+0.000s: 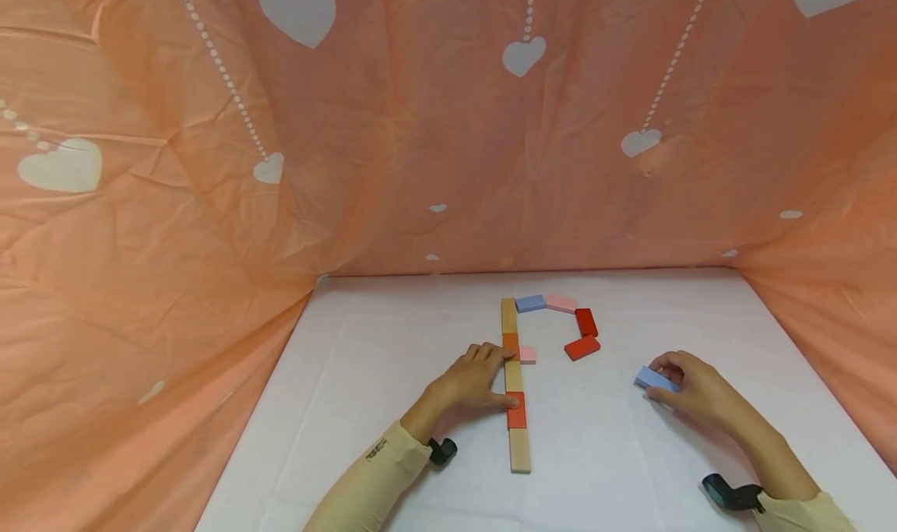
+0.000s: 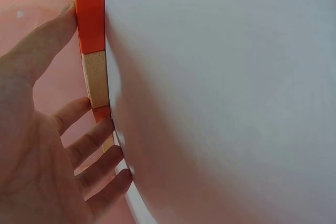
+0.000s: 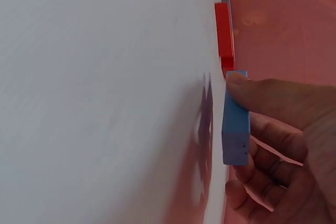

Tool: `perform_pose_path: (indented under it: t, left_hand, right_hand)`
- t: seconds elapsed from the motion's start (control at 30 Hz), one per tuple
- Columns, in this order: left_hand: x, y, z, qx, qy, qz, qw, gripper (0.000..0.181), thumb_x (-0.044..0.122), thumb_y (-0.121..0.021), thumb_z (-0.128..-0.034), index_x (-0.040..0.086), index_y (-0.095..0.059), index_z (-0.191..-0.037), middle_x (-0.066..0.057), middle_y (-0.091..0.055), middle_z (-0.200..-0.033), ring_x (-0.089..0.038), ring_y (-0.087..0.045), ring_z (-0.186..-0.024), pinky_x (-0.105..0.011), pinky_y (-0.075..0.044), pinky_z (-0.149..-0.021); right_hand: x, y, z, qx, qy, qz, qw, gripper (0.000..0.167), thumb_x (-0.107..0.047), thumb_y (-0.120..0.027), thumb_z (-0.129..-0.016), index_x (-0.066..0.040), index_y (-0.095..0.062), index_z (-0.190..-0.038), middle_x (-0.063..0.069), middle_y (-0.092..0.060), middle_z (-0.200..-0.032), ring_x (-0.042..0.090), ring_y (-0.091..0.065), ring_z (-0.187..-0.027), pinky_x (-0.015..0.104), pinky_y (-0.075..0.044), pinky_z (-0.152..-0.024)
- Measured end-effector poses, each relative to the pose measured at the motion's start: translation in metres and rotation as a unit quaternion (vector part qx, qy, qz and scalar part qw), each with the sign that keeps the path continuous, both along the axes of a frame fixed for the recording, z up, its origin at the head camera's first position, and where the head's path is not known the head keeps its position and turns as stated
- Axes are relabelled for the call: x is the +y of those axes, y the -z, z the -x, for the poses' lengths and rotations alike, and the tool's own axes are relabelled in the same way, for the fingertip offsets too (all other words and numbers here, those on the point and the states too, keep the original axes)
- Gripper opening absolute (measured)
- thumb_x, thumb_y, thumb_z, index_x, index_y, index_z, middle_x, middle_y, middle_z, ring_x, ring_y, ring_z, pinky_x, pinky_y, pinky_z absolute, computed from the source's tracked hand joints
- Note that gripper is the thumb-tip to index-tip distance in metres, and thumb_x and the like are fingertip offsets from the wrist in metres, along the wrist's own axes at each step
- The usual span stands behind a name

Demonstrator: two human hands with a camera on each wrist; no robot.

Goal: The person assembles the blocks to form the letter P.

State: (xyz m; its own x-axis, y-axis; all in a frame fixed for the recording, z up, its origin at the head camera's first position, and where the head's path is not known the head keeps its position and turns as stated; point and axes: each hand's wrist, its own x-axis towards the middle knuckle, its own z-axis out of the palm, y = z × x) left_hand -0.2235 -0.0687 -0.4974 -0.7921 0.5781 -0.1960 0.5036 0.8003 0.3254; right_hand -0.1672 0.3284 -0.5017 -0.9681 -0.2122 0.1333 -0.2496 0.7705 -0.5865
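Note:
My left hand (image 1: 476, 376) lies along the left side of a straight column of wooden blocks, its thumb by the red-orange block (image 1: 516, 412) and a fingertip at the orange block (image 1: 511, 345). In the left wrist view its fingers (image 2: 97, 140) are spread and fairly straight against the column. A blue block (image 3: 236, 124) is pinched between the thumb and fingers of my right hand (image 1: 701, 388), just above the cloth at the right. The plain wood block (image 1: 518, 450) forms the column's near end.
From the column's far end, a blue block (image 1: 530, 304), a pink block (image 1: 561, 304) and two red blocks (image 1: 586, 322) curve rightward. A small pink block (image 1: 528, 355) touches the column's right side. An orange curtain (image 1: 448, 127) with hearts hangs behind the white cloth (image 1: 420, 306).

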Motion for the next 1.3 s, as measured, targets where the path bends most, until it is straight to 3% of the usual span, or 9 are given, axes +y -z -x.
perform_pose_path:
  t: [0.5,0.67,1.1,1.3]
  left_hand:
    - [-0.001,0.002,0.001,0.011,0.007,0.0,0.9999,0.087,0.059,-0.079,-0.093,0.019,-0.042,-0.161,-0.007,-0.046,-0.157,-0.027,-0.044,-0.142,-0.041,-0.042,-0.119]
    - [-0.001,0.002,0.001,0.012,0.005,0.001,0.9999,0.087,0.06,-0.078,-0.0933,0.019,-0.042,-0.162,-0.006,-0.046,-0.157,-0.026,-0.044,-0.141,-0.041,-0.042,-0.118]
    - [-0.001,0.003,0.002,0.005,0.0,0.002,1.0,0.088,0.059,-0.078,-0.0936,0.02,-0.042,-0.163,-0.006,-0.046,-0.158,-0.026,-0.043,-0.143,-0.042,-0.041,-0.119]
    - [-0.001,0.004,0.003,0.008,0.001,0.002,1.0,0.088,0.061,-0.078,-0.0931,0.02,-0.042,-0.163,-0.006,-0.046,-0.158,-0.027,-0.044,-0.143,-0.042,-0.041,-0.12]
  right_hand:
    - [-0.038,-0.005,0.029,0.008,-0.037,0.024,0.999,0.042,-0.011,-0.094,-0.083,0.001,-0.07,-0.115,0.004,-0.065,-0.1,0.021,-0.057,-0.091,0.026,-0.052,-0.075]
    - [-0.05,-0.006,0.04,0.03,-0.057,0.031,0.9974,0.04,-0.009,-0.093,-0.083,0.0,-0.071,-0.114,0.002,-0.065,-0.099,0.019,-0.058,-0.091,0.026,-0.053,-0.077]
    - [-0.088,-0.003,0.064,0.075,-0.127,0.017,0.9889,0.034,-0.01,-0.094,-0.082,-0.006,-0.073,-0.108,-0.001,-0.069,-0.099,0.022,-0.058,-0.094,0.041,-0.051,-0.086]
    - [-0.103,0.0,0.074,0.062,-0.148,0.007,0.9871,0.034,-0.013,-0.093,-0.083,-0.009,-0.073,-0.11,0.0,-0.07,-0.103,0.022,-0.06,-0.097,0.044,-0.05,-0.089]
